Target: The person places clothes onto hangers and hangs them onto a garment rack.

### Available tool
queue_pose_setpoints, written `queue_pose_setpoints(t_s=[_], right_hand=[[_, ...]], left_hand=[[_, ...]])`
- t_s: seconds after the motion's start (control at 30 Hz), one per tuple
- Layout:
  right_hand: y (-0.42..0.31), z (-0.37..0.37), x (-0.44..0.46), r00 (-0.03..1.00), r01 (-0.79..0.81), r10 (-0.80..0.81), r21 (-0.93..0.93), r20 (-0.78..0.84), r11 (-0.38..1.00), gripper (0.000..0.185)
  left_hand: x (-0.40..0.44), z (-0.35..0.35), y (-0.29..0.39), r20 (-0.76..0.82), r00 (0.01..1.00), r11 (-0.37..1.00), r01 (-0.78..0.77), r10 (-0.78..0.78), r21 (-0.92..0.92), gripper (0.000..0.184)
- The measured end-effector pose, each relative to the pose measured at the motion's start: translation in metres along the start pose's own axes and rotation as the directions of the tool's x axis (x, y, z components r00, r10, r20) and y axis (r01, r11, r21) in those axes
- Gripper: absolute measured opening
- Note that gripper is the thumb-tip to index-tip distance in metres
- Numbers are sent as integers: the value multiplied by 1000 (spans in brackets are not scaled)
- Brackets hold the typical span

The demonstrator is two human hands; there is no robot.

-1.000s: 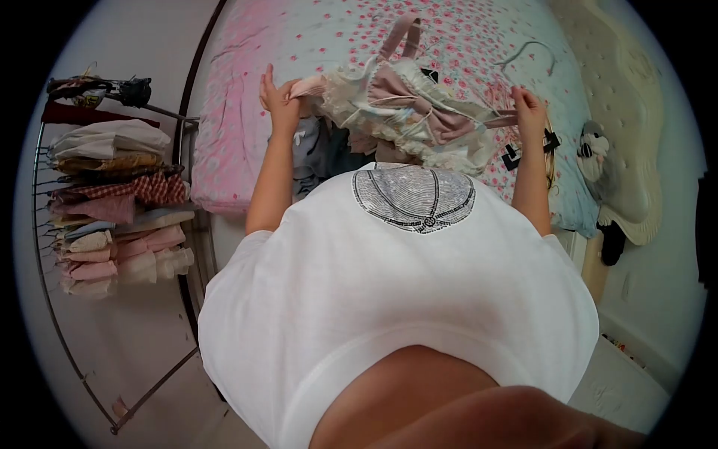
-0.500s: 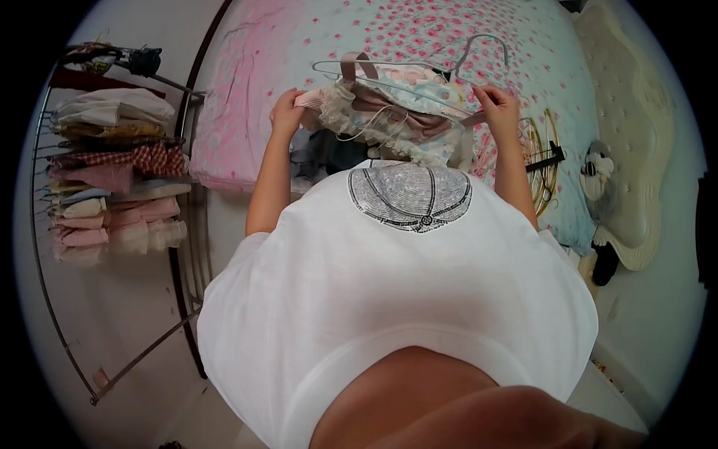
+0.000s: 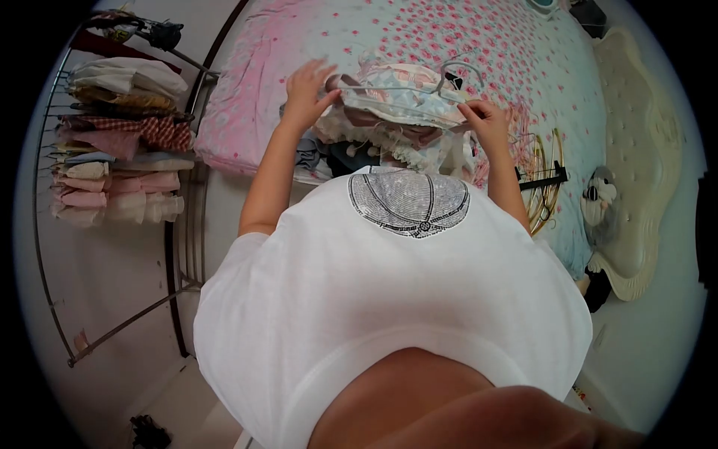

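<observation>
A frilly pastel dress [image 3: 400, 82] with lace ruffles and a mauve bow lies bunched over the near edge of the bed. A thin grey clothes hanger [image 3: 389, 90] runs across its top, the hook pointing up and right. My left hand [image 3: 307, 90] is at the hanger's left end, fingers spread and slightly blurred, the thumb close to a mauve strap [image 3: 342, 81]. At the other end, my right hand [image 3: 486, 123] pinches the dress by its shoulder edge, beside the hanger tip. Its fingertips partly hide what they grip.
Dark folded clothing [image 3: 340, 159] lies below the dress. Gold hangers [image 3: 550, 179] with a black clip bar rest on the bed [image 3: 299, 37] to the right, near a plush toy [image 3: 598, 191]. A metal rack [image 3: 39, 224] of hung clothes stands left; a padded headboard [image 3: 636, 165] stands right.
My left hand has let go of the dress's left side, moved right and up, and spread its fingers. The hanger's left end has come down to the strap; its hook has shifted left and down.
</observation>
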State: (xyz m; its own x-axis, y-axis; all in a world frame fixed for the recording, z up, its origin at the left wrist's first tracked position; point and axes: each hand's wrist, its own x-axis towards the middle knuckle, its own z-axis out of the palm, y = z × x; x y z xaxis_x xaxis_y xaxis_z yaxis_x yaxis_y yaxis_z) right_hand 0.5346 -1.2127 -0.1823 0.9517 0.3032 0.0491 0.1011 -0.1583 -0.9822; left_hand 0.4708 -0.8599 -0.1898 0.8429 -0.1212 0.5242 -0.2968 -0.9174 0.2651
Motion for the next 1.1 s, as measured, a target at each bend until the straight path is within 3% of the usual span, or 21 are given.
queue_pose_setpoints(t_s=[0.03,0.13,0.17,0.27,0.3,0.4,0.43,0.5,0.6,0.7,0.83,0.93,1.03,1.1], right_hand=[[2,-1,1,1000,-7,7,-6,0,1000,20],[7,-5,4,1000,-9,9,-54,8,999,20],[6,-5,4,1000,8,-6,-89,14,996,20],[3,5,5,993,58,-42,-138,113,989,19],[4,6,5,986,73,-51,-143,157,987,19],[7,9,11,980,59,-12,-239,196,969,28],[5,18,13,971,237,-201,-383,130,893,38],[5,22,12,819,475,-567,-655,86,588,60],[37,19,9,826,391,-561,-659,-57,642,97],[55,37,-3,951,226,-309,-694,6,683,114],[79,73,-20,995,92,-40,-787,86,610,121],[102,88,-15,1000,-9,-7,-790,-17,613,94],[140,79,5,996,-46,-54,-928,-71,369,56],[99,75,22,977,-115,-92,-833,-194,541,29]], left_hand=[[-1,-2,5,98,993,998,-61,64,-26,37],[-5,1,20,333,937,956,191,-110,-223,26],[-7,4,23,261,965,982,77,-29,-175,18],[-12,13,37,276,960,985,9,40,-173,11],[-11,13,49,337,941,990,58,-10,-131,9],[-11,12,55,250,966,987,99,-64,-127,10],[-14,9,45,216,970,980,141,-108,-141,11],[-15,2,35,176,971,976,185,-163,-114,12],[-18,-13,24,90,962,959,266,-257,-96,13],[-23,-32,-4,-6,950,949,310,-311,-66,14],[-28,-56,-29,-89,937,941,339,-339,-14,16],[-31,-65,-46,-152,927,940,340,-342,-37,16],[-39,-80,-58,-172,915,930,365,-365,-33,18],[-47,-90,-73,-179,887,905,422,-424,-56,19]])
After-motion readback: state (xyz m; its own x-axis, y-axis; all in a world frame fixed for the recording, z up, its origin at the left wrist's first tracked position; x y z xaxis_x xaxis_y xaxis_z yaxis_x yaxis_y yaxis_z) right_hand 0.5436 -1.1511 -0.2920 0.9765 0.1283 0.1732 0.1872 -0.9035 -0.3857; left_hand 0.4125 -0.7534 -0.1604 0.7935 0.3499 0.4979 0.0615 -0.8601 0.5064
